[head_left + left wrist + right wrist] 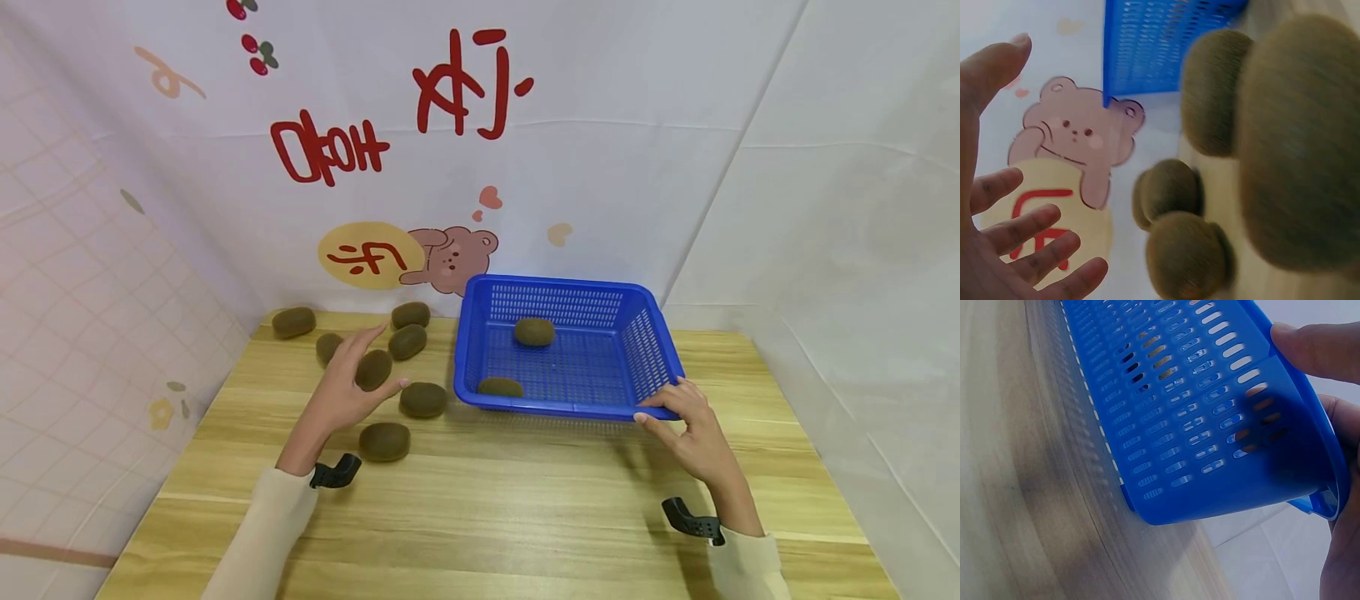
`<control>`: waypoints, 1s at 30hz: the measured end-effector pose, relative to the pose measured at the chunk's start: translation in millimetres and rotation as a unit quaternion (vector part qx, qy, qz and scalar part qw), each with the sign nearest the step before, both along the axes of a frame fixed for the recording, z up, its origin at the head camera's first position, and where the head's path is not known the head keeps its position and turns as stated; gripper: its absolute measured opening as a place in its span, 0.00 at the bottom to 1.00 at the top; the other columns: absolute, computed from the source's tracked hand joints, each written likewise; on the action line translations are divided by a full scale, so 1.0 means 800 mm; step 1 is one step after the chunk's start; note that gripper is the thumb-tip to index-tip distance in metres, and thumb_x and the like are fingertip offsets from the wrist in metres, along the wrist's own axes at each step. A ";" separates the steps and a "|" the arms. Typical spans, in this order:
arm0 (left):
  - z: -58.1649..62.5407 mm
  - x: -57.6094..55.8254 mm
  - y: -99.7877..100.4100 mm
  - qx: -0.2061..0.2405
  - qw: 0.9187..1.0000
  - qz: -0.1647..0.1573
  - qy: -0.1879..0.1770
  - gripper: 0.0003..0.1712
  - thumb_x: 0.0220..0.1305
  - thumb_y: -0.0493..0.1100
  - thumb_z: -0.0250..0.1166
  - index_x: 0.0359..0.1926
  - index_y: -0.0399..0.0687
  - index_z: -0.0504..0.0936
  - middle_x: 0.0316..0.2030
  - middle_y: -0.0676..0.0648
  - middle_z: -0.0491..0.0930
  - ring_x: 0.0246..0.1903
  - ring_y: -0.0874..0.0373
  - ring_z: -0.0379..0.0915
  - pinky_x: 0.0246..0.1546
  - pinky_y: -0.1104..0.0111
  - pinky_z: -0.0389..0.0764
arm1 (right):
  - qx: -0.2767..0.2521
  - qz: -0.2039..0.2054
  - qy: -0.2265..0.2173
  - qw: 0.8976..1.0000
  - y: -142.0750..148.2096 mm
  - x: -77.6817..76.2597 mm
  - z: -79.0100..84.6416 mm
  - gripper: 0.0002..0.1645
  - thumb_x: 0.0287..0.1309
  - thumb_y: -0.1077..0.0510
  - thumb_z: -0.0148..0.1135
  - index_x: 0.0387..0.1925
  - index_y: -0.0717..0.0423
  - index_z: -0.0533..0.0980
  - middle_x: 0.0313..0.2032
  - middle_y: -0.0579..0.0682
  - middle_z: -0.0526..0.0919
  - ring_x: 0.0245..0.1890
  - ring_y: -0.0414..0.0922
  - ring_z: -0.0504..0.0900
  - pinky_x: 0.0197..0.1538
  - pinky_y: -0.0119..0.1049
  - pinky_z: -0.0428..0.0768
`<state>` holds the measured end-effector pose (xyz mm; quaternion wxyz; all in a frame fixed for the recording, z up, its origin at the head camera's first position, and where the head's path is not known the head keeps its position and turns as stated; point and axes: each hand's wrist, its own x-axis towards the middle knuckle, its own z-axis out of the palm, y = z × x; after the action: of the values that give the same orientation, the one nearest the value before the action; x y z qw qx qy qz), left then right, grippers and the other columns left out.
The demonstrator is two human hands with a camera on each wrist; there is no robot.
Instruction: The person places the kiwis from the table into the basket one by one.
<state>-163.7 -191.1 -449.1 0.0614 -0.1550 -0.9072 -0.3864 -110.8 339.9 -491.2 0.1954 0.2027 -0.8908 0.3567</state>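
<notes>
My left hand (341,392) is over the kiwifruits on the left of the table, thumb and fingers spread, nothing between them. Nearest to it lie a kiwifruit (374,370) between thumb and fingers in the head view, one partly hidden behind the hand (327,347), and another by the thumb tip (423,400). My right hand (693,429) grips the near right corner of a blue plastic basket (555,408), thumb outside the rim and fingers over it. Inside the basket are two kiwifruits, one toward the back (534,332) and one at the near left (500,387), partly hidden by the front wall.
More kiwifruits lie on the wooden table (525,508): one at the far left corner (293,322), two near the back edge (410,315), one nearer the front (385,442). A printed white cloth (600,167) hangs behind the table, with cloth walls at both sides.
</notes>
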 end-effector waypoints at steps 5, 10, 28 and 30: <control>-0.019 0.011 -0.013 -0.013 1.000 -0.001 -0.004 0.55 0.56 0.62 0.77 0.78 0.55 0.61 0.73 0.42 0.64 0.73 0.40 0.58 0.69 0.37 0.65 | 0.001 -0.003 -0.003 1.000 0.000 0.001 0.001 0.19 0.51 0.67 0.76 0.36 0.37 0.84 0.34 0.35 0.83 0.44 0.31 0.74 0.76 0.29 0.50; -0.032 0.026 -0.022 -0.013 1.000 -0.007 -0.016 0.54 0.57 0.61 0.77 0.78 0.54 0.61 0.74 0.40 0.63 0.74 0.39 0.57 0.69 0.37 0.64 | 0.000 -0.004 -0.001 1.000 0.000 0.001 0.000 0.18 0.52 0.67 0.76 0.36 0.38 0.84 0.34 0.36 0.84 0.45 0.30 0.74 0.76 0.29 0.50; -0.074 0.065 -0.036 0.006 0.998 -0.044 -0.051 0.46 0.54 0.61 0.78 0.72 0.59 0.71 0.68 0.47 0.73 0.67 0.43 0.71 0.62 0.44 0.75 | 0.001 -0.006 -0.007 1.000 -0.003 0.001 0.001 0.18 0.52 0.66 0.76 0.36 0.38 0.84 0.34 0.36 0.84 0.45 0.30 0.76 0.77 0.32 0.50; -0.074 0.066 -0.033 0.013 0.997 -0.055 -0.050 0.44 0.53 0.60 0.79 0.70 0.60 0.74 0.66 0.49 0.75 0.65 0.45 0.73 0.61 0.47 0.77 | 0.002 -0.006 -0.006 1.000 -0.002 0.002 0.001 0.18 0.52 0.66 0.76 0.36 0.38 0.84 0.34 0.35 0.84 0.45 0.30 0.75 0.77 0.31 0.50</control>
<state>-110.6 -217.8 -508.5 -0.0030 -0.1845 -0.8941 -0.4082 -109.5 338.0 -490.5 0.1916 0.1953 -0.8938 0.3553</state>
